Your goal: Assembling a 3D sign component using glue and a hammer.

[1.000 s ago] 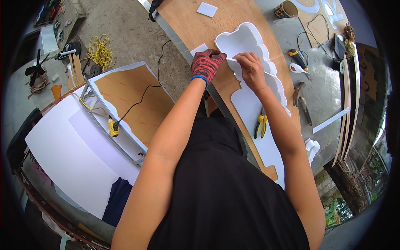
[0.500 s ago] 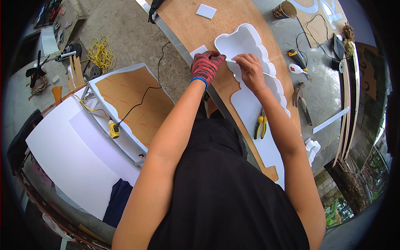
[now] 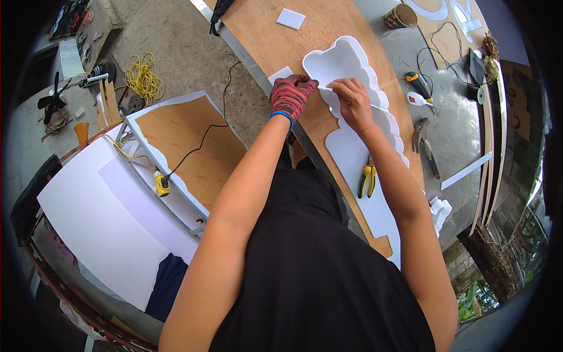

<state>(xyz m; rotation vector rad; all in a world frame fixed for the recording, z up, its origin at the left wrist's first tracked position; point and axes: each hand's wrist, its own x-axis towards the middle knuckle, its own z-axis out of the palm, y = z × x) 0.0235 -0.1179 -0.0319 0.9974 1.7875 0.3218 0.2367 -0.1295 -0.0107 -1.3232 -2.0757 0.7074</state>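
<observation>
A white scalloped tray-like piece (image 3: 342, 61) with raised wavy walls lies on the plywood board (image 3: 258, 20). My left hand (image 3: 290, 97), in a red and black knit glove with a blue cuff, pinches the end of the thin white wall strip at the piece's left side. My bare right hand (image 3: 353, 104) is closed on the same strip a little to the right, fingertips together. The strip between them is small and partly covered by fingers. Yellow-handled pliers (image 3: 367, 179) rest on the flat white sheet (image 3: 347, 154) below my right hand.
On the grey metal table to the right are a hammer (image 3: 423, 146), a white glue bottle (image 3: 417, 98), a yellow-black cutter (image 3: 419, 81), a metal strip (image 3: 466, 170) and a round can (image 3: 401, 16). A small white rectangle (image 3: 290, 19) lies on the plywood. A yellow power tool (image 3: 161, 184) with a black cord sits at left.
Almost nothing differs. Both hands keep their pinch on the strip, and the whole view has shifted slightly.
</observation>
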